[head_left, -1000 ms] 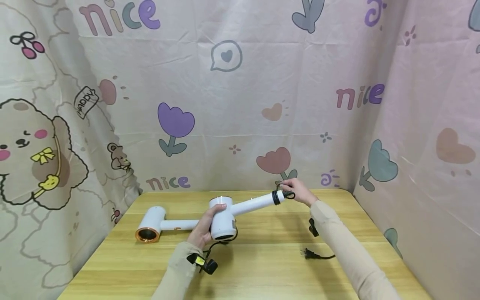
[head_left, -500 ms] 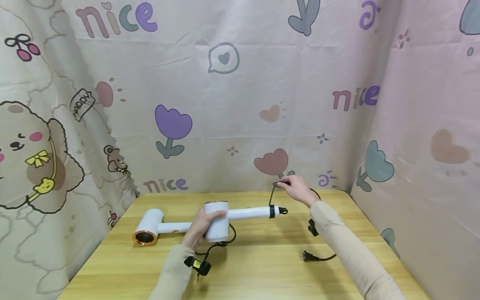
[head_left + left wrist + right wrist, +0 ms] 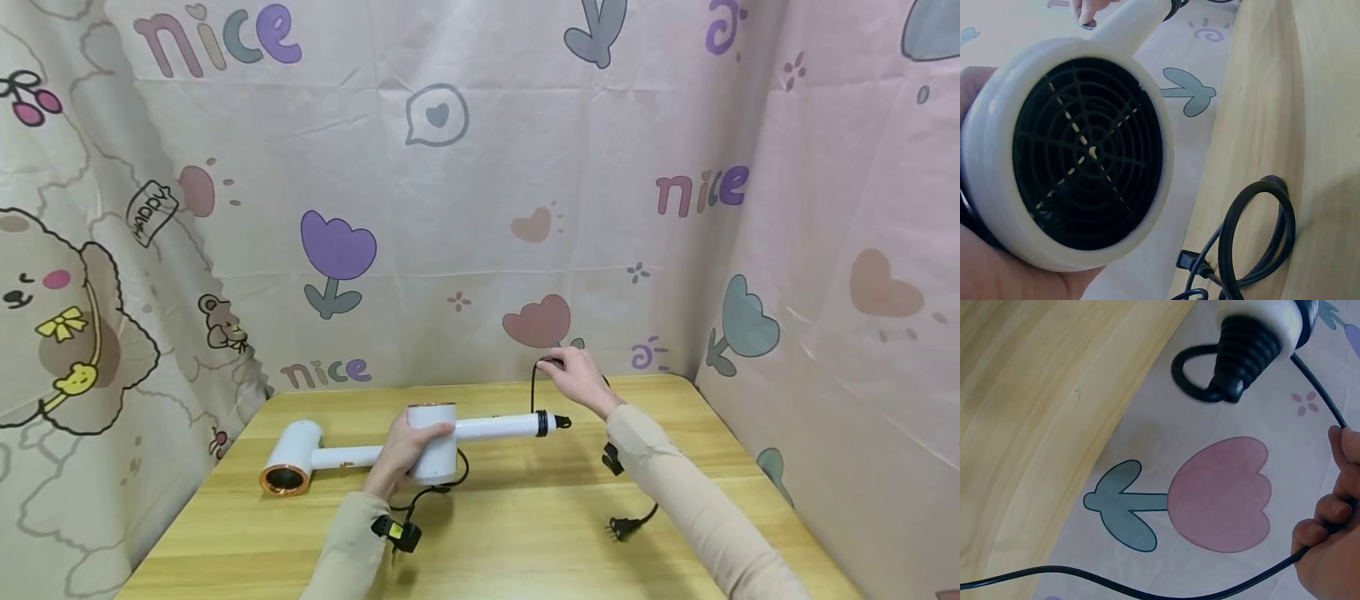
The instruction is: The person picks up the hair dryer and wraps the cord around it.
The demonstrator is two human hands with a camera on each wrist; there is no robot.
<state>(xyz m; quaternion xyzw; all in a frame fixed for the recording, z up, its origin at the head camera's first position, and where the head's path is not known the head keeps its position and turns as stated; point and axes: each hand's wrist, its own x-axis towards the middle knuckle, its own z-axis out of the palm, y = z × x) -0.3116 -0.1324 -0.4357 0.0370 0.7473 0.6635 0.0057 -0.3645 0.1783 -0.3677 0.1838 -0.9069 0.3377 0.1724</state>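
Observation:
My left hand (image 3: 405,450) grips the barrel of a white hair dryer (image 3: 437,442), thumb across its front. The dryer's round dark grille (image 3: 1091,153) faces the left wrist camera. Its handle points right, with several turns of black cord wound near the end (image 3: 542,423). My right hand (image 3: 577,379) holds the black cord (image 3: 1322,387), fingers curled round it, up and right of the handle end. From there the cord runs taut to the wound turns; the other way it hangs loose toward a two-pin plug (image 3: 624,527) at the right.
A second white hair dryer (image 3: 300,450) with a copper-coloured rim lies on the wooden table (image 3: 525,533) at the left. A looped black cord (image 3: 1260,231) lies beneath the held dryer. A printed curtain (image 3: 465,192) stands behind the table and along both sides.
The held dryer has come down from a tilt to nearly level. My right hand has moved a little left, drawing a length of cord up above the handle. The plug has shifted slightly.

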